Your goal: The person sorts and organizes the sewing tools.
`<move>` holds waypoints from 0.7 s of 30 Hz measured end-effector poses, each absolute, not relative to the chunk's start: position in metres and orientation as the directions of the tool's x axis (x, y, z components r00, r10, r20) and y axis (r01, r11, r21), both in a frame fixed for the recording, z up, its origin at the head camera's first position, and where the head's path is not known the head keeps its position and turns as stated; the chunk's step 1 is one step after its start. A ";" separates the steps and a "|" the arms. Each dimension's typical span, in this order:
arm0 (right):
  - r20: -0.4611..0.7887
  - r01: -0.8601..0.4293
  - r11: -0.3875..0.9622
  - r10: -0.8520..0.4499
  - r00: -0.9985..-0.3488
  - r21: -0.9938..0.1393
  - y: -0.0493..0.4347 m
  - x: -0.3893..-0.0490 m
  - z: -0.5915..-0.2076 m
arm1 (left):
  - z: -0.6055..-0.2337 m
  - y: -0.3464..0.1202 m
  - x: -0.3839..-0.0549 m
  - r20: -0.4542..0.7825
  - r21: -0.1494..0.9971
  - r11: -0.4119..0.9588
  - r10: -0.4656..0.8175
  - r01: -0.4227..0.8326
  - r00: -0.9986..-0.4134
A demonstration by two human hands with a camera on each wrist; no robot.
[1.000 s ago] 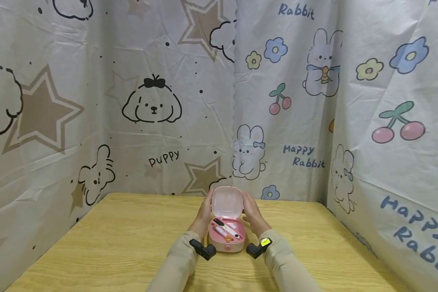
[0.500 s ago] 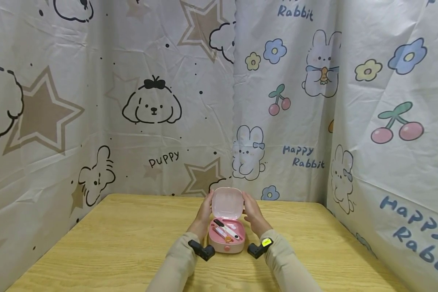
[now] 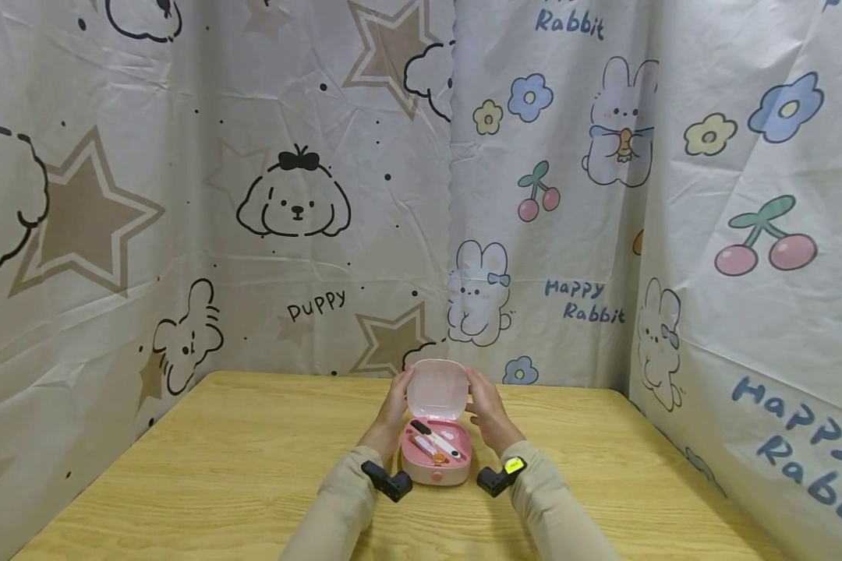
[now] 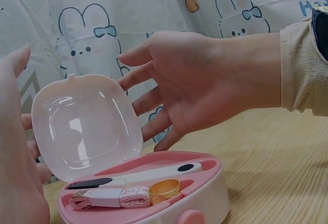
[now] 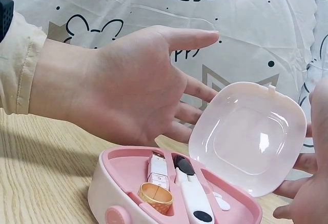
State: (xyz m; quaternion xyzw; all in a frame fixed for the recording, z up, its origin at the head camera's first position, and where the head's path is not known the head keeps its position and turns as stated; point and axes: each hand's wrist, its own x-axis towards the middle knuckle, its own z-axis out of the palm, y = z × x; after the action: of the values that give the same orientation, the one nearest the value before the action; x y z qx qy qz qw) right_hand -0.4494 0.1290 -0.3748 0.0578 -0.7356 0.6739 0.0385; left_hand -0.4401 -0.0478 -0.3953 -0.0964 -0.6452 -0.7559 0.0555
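A pink and white sewing box (image 3: 421, 471) stands on the table with its clear pale lid (image 3: 437, 389) raised. My left hand (image 3: 391, 409) is at the lid's left side, its fingers extended and partly hidden behind the lid. At the opposite side is my right hand (image 3: 489, 413), its fingers straight and fingertips at the lid's edge, with the thumb free. Inside the box's pink tray lie a folded tape measure (image 4: 115, 197), a gold thimble ring (image 5: 156, 197) and a long white tool with a black end (image 5: 192, 193). A small white piece (image 5: 221, 202) lies in the right compartment.
The box sits on a light wooden table (image 3: 252, 460). Printed cloth curtains (image 3: 309, 101) enclose the back and both sides. A round pink button (image 5: 118, 215) is on the box's front. Black wrist cameras (image 3: 387, 481) are strapped over the sleeves.
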 end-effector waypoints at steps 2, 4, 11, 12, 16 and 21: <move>0.138 -0.140 0.074 -0.038 -0.990 -0.987 0.129 -0.450 -0.375 | -0.395 -0.047 -0.440 0.221 0.964 -0.161 0.038 0.212 -0.975; 0.144 -0.146 0.062 -0.039 -0.989 -0.987 0.129 -0.450 -0.374 | -0.395 -0.047 -0.440 0.228 0.962 -0.165 0.037 0.219 -0.973; 0.164 -0.166 0.058 -0.028 -0.986 -0.984 0.128 -0.449 -0.375 | -0.396 -0.048 -0.438 0.215 0.963 -0.178 0.041 0.205 -0.976; 0.167 -0.169 0.056 -0.028 -0.986 -0.984 0.128 -0.449 -0.376 | -0.396 -0.048 -0.437 0.215 0.963 -0.177 0.041 0.204 -0.976; 0.178 -0.179 0.043 -0.029 -0.984 -0.983 0.128 -0.448 -0.377 | -0.397 -0.048 -0.437 0.229 0.959 -0.183 0.040 0.218 -0.973; 0.203 -0.204 0.023 -0.038 -0.979 -0.979 0.128 -0.448 -0.378 | -0.399 -0.049 -0.437 0.248 0.952 -0.195 0.043 0.235 -0.968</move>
State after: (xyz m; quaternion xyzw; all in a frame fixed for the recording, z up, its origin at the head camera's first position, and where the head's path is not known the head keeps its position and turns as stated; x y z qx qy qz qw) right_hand -0.4477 0.1283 -0.3778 0.0846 -0.7128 0.6936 0.0599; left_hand -0.4372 -0.0490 -0.3986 -0.1103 -0.6314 -0.7650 0.0626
